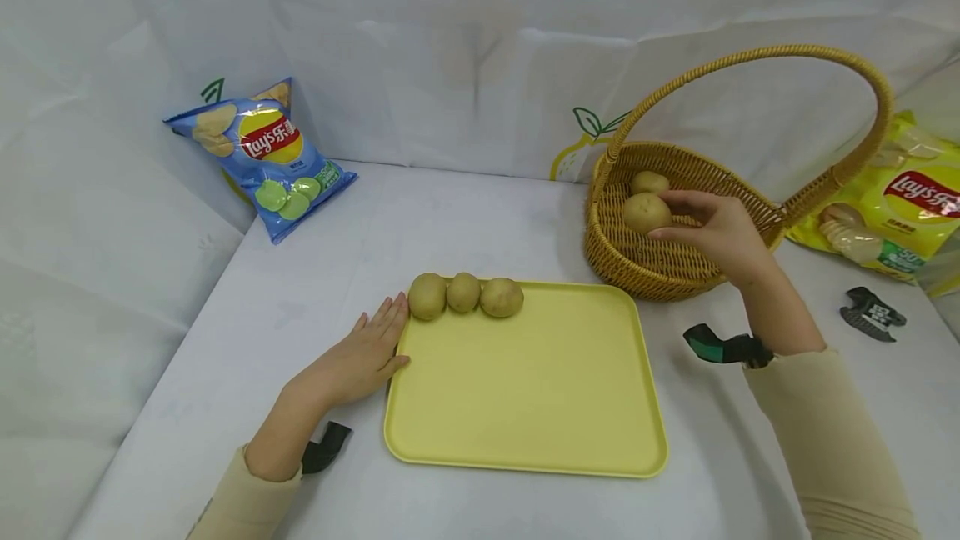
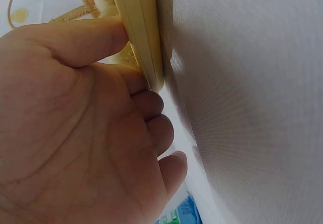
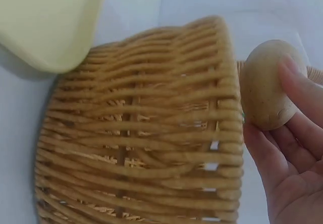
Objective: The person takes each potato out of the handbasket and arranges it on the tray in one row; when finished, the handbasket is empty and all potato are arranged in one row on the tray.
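My right hand [image 1: 722, 232] pinches a potato [image 1: 645, 213] between thumb and fingers over the wicker basket [image 1: 626, 265]. In the right wrist view that potato [image 3: 270, 82] is above the basket's rim. Another potato [image 1: 649, 182] is in the basket. Three potatoes sit in a row along the far edge of the yellow tray [image 1: 525, 390], beginning at its far left corner with the leftmost potato [image 1: 428, 297]. My left hand [image 1: 363, 363] lies with fairly straight fingers against the tray's left edge, its thumb touching the rim in the left wrist view.
A blue chip bag [image 1: 277, 157] leans against the cloth backdrop at the back left. Right of the basket stands a yellow chip bag [image 1: 900, 207], with a small black object [image 1: 872, 314] in front of it. The basket's tall handle [image 1: 780, 52] arches above the right hand.
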Motion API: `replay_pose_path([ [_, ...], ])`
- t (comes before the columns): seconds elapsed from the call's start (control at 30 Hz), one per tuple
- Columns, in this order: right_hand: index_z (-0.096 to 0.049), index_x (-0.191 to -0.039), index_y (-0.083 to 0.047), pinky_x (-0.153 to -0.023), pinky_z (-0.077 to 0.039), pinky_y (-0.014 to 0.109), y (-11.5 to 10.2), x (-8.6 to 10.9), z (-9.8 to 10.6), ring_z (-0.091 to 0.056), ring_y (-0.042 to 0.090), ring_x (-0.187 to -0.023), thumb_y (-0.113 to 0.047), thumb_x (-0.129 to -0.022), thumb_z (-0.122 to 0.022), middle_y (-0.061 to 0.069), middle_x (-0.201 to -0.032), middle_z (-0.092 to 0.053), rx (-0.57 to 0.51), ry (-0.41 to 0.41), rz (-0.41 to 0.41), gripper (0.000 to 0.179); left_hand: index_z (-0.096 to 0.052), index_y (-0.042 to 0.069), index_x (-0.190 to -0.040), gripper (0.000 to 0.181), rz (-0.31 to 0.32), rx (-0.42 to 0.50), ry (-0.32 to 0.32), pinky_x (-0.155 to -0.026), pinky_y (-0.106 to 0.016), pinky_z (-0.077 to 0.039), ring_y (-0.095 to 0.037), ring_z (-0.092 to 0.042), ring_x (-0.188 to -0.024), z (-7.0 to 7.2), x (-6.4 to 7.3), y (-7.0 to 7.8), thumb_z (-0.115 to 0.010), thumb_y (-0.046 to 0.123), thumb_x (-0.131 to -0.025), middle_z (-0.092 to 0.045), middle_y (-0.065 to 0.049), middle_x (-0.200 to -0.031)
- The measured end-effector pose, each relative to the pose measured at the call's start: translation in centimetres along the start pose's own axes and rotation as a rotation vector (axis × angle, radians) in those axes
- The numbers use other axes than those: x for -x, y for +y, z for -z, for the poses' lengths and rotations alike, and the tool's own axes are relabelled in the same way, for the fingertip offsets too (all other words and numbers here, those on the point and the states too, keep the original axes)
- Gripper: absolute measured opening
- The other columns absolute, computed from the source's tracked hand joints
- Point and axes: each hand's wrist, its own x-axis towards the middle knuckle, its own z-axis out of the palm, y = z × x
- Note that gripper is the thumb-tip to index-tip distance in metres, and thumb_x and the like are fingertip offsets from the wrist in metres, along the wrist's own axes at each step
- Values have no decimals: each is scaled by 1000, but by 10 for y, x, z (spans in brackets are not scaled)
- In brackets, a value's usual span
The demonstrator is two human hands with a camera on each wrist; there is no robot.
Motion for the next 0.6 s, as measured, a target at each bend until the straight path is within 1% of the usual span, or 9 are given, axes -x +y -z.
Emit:
replay_pose_path([
  [0.1, -59, -125, -2, -75, -47, 11, -4, 2, -4, -55, -4, -100, -14, -81, -76, -2, -118, -60, -37, -9, 25, 48, -9, -10, -146, 66, 3, 2, 0, -111, -56, -10, -36, -4, -142, 0, 0, 0, -46, 20, -100, -4, -22, -155],
  [0.3, -60, -123, 1, -73, -52, 16, -11, 5, -15, -64, -2, -87, -4, -79, -76, -3, -117, -60, -110, -39, 74, 47, -9, -10, -146, 66, -1, -6, 0, -111, -56, -11, -36, -3, -142, -1, 0, -2, -45, 20, -100, -3, -22, -155],
  [0.47, -59, -122, 6, -75, -52, 18, -16, 8, -24, -65, -1, -88, 0, -78, -75, -5, -114, -61, -147, -72, 104, 48, -9, -10, -146, 66, -4, -8, 0, -111, -56, -11, -36, -3, -142, -1, -1, -2, -45, 20, -100, -3, -22, -155],
  [0.6, -62, -120, 3, -77, -53, 21, -20, 12, -32, -65, 3, -92, 2, -77, -75, -1, -115, -64, -200, -106, 148, 45, -8, -10, -146, 66, -3, -6, -1, -111, -56, -10, -35, -3, -142, 0, -1, -1, -45, 21, -100, -3, -22, -155],
])
